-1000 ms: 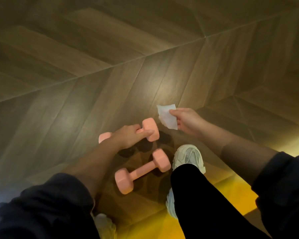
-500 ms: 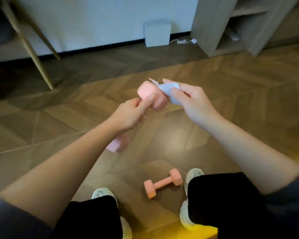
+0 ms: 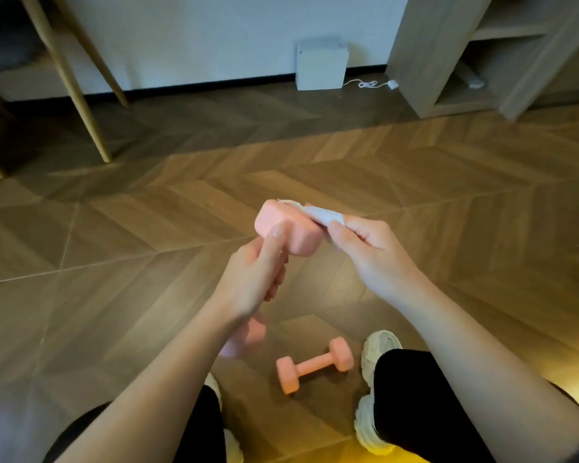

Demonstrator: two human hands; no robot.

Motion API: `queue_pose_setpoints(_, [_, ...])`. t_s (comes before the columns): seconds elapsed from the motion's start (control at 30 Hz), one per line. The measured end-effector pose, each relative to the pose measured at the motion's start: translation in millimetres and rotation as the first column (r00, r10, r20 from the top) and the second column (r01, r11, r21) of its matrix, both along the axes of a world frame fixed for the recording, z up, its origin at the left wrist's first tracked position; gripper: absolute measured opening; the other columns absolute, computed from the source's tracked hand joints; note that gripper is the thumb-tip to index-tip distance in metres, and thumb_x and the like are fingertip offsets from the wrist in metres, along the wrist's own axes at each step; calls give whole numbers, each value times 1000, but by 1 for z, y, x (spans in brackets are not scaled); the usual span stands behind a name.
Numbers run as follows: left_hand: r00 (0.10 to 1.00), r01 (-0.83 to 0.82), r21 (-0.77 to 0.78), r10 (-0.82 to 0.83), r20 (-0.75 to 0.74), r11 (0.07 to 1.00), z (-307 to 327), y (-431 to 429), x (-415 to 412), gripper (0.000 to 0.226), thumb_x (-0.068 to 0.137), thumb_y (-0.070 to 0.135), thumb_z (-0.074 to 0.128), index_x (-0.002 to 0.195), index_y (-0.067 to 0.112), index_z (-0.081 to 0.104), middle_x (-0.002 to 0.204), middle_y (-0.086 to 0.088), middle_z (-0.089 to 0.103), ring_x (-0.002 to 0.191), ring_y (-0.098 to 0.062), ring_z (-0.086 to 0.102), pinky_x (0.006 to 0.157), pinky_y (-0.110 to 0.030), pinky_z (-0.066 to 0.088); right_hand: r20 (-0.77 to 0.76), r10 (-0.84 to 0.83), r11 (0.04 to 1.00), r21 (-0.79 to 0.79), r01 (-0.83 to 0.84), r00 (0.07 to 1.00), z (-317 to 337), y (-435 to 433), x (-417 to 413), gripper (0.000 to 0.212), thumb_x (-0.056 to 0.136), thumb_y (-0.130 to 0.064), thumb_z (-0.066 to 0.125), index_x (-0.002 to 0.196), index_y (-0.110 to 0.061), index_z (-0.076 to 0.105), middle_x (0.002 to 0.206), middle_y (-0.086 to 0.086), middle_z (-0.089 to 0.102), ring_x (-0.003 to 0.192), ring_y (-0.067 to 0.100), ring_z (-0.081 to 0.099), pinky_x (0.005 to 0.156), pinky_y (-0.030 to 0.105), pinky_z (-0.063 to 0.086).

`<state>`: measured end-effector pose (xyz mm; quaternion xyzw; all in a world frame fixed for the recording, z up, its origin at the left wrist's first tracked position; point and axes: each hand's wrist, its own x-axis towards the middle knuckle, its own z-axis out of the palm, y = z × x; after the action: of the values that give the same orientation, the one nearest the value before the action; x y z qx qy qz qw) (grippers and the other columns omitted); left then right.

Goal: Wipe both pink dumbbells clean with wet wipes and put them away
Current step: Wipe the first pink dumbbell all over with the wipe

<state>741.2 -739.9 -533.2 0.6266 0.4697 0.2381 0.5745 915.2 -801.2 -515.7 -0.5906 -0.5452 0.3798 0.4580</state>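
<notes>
My left hand (image 3: 258, 272) grips the handle of a pink dumbbell (image 3: 286, 233), held up in front of me with one head pointing up and away; its lower head shows below my wrist. My right hand (image 3: 365, 248) pinches a white wet wipe (image 3: 321, 213) and presses it against the right side of the upper head. A second pink dumbbell (image 3: 315, 364) lies on the wooden floor between my feet, next to my right shoe (image 3: 380, 345).
A white box (image 3: 320, 66) stands against the wall, with a white cable (image 3: 368, 84) beside it. A wooden shelf unit (image 3: 448, 55) is at the back right. Wooden legs of furniture (image 3: 77, 91) rise at the back left. Herringbone wood floor (image 3: 147, 212) lies all around.
My left hand has lifted one dumbbell off the floor to chest height. My right hand has brought the wipe onto its upper head. The view has tilted up to show the wall.
</notes>
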Motion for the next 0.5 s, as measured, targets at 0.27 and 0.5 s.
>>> queue_pose_setpoints(0.27, [999, -35, -40, 35, 4, 999, -10, 4, 8, 71, 73, 84, 32, 58, 16, 45, 51, 7, 46, 44, -10, 37, 43, -20, 32, -8, -54, 996, -65, 53, 999, -13, 11, 1, 51, 95, -47, 45, 102, -5, 72, 100, 13, 72, 90, 10, 59, 80, 35, 43])
queue_pose_setpoints(0.5, [999, 37, 36, -37, 12, 999, -4, 1, 4, 66, 75, 82, 33, 56, 19, 43, 48, 8, 44, 46, -11, 36, 49, -26, 30, 21, -116, 992, -46, 117, 993, -3, -23, -1, 46, 100, -34, 46, 83, 3, 67, 73, 3, 70, 62, 20, 55, 62, 26, 37])
